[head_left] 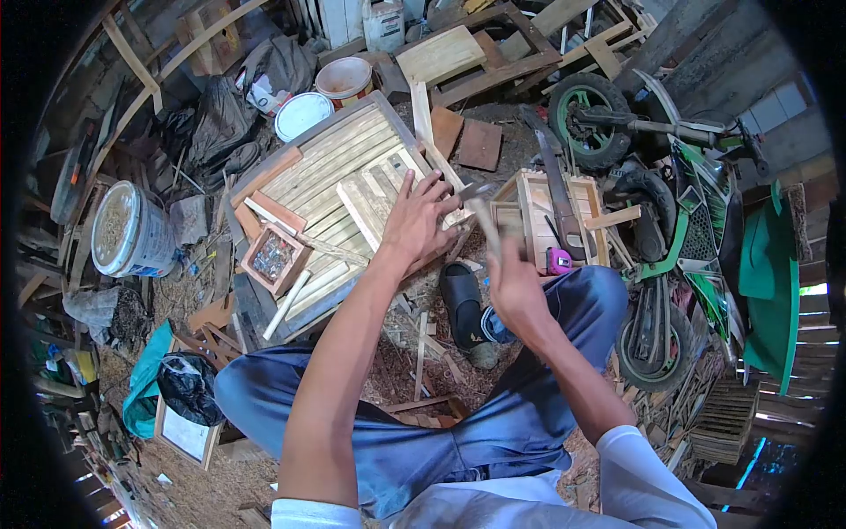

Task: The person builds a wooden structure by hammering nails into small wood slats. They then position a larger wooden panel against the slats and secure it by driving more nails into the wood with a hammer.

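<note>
My right hand (513, 286) is closed round the handle of a hammer (484, 220), a little blurred. The hammer's head lies close to the fingers of my left hand (419, 214), by the right edge of a small slatted wooden piece (366, 198). My left hand rests on that piece, its fingers bent; whether they pinch something small at the edge is hidden. Under the piece is a larger slatted wooden panel (322, 163). On the panel stand a small wooden box of nails (275, 254) and some loose strips.
Right of the panel, a wooden box (535, 212) carries a handsaw (564, 207) and a pink tape measure (558, 261). A green motorbike (687, 229) stands farther right. Buckets (132, 231) are at the left and back. Wood scraps litter the floor.
</note>
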`<state>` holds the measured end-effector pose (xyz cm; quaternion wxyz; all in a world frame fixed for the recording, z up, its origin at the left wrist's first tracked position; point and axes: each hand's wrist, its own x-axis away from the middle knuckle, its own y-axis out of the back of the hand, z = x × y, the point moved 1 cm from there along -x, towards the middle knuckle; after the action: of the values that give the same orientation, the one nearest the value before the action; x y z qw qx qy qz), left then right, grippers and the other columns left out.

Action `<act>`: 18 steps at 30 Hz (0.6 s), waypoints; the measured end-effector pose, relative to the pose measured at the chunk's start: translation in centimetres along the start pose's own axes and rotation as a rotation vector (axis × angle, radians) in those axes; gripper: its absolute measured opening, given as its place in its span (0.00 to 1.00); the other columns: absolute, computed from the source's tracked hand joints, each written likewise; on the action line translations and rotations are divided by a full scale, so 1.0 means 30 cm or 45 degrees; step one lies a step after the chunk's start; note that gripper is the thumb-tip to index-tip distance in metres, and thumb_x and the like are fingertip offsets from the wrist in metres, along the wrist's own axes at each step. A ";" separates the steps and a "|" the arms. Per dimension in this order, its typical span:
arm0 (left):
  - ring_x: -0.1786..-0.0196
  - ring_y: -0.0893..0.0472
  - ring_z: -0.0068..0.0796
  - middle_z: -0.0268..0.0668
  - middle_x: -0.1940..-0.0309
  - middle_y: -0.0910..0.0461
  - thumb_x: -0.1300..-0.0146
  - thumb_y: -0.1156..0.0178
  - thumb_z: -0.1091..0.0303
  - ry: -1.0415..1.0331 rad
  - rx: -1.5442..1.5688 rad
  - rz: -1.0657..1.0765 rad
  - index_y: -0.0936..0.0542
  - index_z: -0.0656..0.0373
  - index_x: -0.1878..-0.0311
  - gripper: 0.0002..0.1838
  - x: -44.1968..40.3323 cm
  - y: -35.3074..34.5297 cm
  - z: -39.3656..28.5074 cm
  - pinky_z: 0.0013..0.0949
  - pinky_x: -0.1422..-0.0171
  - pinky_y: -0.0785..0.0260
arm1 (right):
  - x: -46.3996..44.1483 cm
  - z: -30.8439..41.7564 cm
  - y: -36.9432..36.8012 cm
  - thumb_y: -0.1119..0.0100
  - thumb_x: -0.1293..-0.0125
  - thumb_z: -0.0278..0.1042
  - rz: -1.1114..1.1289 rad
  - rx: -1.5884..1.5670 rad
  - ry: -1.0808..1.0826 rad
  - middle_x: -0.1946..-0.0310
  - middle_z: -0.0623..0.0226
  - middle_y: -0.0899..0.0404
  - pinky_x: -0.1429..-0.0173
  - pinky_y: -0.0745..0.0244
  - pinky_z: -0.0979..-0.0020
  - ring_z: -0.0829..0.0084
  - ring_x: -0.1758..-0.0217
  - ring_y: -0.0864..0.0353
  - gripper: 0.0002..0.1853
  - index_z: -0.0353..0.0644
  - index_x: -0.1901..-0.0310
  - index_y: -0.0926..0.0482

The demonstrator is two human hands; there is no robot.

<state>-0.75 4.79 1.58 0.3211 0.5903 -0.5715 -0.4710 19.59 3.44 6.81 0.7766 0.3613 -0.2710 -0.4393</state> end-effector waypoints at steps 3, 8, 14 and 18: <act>0.24 0.39 0.40 0.36 0.37 0.27 0.48 0.31 0.53 0.016 0.002 0.033 0.18 0.51 0.44 0.27 -0.004 0.001 -0.009 0.56 0.17 0.59 | -0.003 -0.023 -0.023 0.54 0.24 0.39 0.029 0.057 -0.016 0.75 0.33 0.24 0.62 0.32 0.34 0.30 0.67 0.24 0.12 0.38 0.52 0.38; 0.24 0.39 0.38 0.35 0.38 0.26 0.46 0.31 0.52 -0.012 -0.004 -0.042 0.17 0.50 0.45 0.25 0.006 -0.014 0.002 0.57 0.17 0.59 | 0.025 0.021 -0.019 0.53 0.25 0.38 -0.139 -0.122 0.043 0.77 0.32 0.24 0.64 0.33 0.34 0.29 0.69 0.24 0.12 0.37 0.53 0.38; 0.25 0.38 0.39 0.36 0.38 0.26 0.46 0.31 0.53 0.003 0.037 -0.035 0.17 0.49 0.44 0.25 0.005 0.001 -0.004 0.57 0.18 0.58 | 0.012 0.009 -0.022 0.52 0.25 0.35 -0.123 -0.070 0.106 0.77 0.32 0.25 0.66 0.33 0.35 0.31 0.69 0.24 0.13 0.34 0.50 0.38; 0.25 0.38 0.39 0.36 0.39 0.25 0.47 0.31 0.53 -0.033 -0.002 -0.079 0.17 0.50 0.46 0.25 0.001 -0.011 -0.002 0.56 0.18 0.58 | 0.007 -0.036 -0.044 0.52 0.26 0.34 -0.036 0.006 0.050 0.78 0.33 0.25 0.66 0.33 0.35 0.31 0.69 0.24 0.13 0.33 0.50 0.37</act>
<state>-0.58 4.80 1.28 0.2993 0.6013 -0.5567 -0.4889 19.85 3.14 5.15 0.7747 0.3754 -0.2517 -0.4423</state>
